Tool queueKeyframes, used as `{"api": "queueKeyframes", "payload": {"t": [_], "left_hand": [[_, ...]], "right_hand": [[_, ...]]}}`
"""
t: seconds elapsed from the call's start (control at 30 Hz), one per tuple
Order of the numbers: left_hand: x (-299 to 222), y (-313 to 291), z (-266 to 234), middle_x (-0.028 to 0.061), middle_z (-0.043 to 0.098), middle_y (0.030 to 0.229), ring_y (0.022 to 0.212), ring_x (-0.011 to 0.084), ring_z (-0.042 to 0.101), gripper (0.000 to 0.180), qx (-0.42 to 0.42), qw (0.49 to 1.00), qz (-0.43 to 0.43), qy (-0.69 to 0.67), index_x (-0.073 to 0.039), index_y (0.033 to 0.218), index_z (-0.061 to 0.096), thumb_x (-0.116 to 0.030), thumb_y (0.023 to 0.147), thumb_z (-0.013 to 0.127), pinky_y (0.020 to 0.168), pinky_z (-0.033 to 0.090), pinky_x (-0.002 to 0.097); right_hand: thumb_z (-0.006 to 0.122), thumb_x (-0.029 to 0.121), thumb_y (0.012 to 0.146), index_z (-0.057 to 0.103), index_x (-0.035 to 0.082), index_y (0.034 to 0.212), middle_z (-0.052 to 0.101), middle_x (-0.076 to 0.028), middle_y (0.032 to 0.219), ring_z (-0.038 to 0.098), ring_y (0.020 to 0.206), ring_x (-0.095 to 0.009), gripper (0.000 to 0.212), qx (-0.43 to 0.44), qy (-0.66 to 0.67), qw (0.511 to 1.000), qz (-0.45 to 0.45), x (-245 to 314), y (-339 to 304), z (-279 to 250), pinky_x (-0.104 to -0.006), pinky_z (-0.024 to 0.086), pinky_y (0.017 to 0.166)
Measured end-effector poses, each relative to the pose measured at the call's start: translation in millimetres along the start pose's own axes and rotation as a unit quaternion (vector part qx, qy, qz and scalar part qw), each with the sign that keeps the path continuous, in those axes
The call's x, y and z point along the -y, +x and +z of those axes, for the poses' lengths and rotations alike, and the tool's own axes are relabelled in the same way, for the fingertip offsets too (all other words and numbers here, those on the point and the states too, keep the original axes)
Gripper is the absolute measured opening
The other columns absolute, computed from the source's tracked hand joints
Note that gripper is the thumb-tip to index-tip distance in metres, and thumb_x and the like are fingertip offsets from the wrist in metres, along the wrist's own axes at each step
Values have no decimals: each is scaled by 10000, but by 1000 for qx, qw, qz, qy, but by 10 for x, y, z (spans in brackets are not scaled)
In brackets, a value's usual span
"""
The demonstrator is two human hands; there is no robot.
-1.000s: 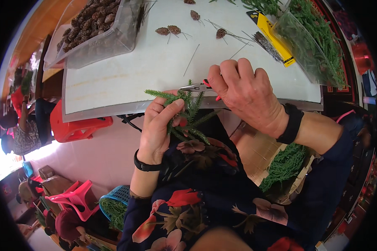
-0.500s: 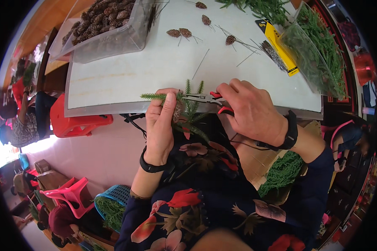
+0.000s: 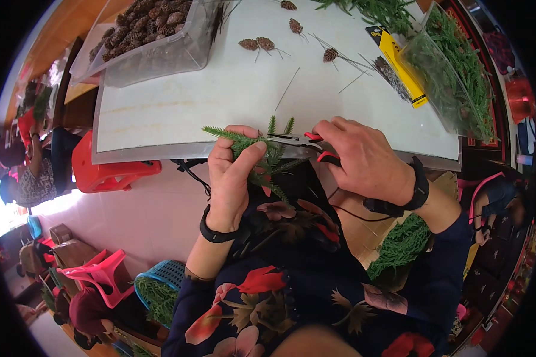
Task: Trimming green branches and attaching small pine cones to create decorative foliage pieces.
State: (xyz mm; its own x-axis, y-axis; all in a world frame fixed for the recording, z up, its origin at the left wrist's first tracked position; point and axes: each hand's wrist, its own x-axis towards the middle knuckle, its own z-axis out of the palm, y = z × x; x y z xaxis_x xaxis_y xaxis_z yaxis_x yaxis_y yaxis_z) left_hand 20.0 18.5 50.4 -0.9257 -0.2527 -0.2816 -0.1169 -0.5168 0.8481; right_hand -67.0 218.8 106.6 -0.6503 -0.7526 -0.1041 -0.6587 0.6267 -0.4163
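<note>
At the near edge of the bench [image 3: 178, 119], the left hand [image 3: 232, 178] has its fingers pinching a green sprig [image 3: 262, 152] lying roughly crosswise, while the right hand [image 3: 363, 160] is wrapped around red-handled pliers [image 3: 304, 143] whose tip meets the sprig from the right.

- a tub of cones [image 3: 155, 27] is sitting on the table [image 3: 220, 101], at its far left.
- a bag of greenery [image 3: 452, 83] is lying at the table's far right.
- loose cones [image 3: 256, 44] are lying on the table between them.
- a basket [image 3: 161, 285] is standing below the table's near edge, to the left.
</note>
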Motion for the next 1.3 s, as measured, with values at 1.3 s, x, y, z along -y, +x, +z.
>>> {"api": "queueKeyframes", "payload": {"t": [1.3], "left_hand": [[44, -27, -17, 9, 598, 813, 701, 61, 548, 157, 35, 998, -59, 13, -29, 963, 559, 29, 823, 601, 637, 449, 202]], "right_hand": [[608, 129, 823, 518, -9, 992, 604, -218, 778, 583, 787, -429, 236, 223, 142, 964, 22, -46, 120, -71, -457, 452, 682]]}}
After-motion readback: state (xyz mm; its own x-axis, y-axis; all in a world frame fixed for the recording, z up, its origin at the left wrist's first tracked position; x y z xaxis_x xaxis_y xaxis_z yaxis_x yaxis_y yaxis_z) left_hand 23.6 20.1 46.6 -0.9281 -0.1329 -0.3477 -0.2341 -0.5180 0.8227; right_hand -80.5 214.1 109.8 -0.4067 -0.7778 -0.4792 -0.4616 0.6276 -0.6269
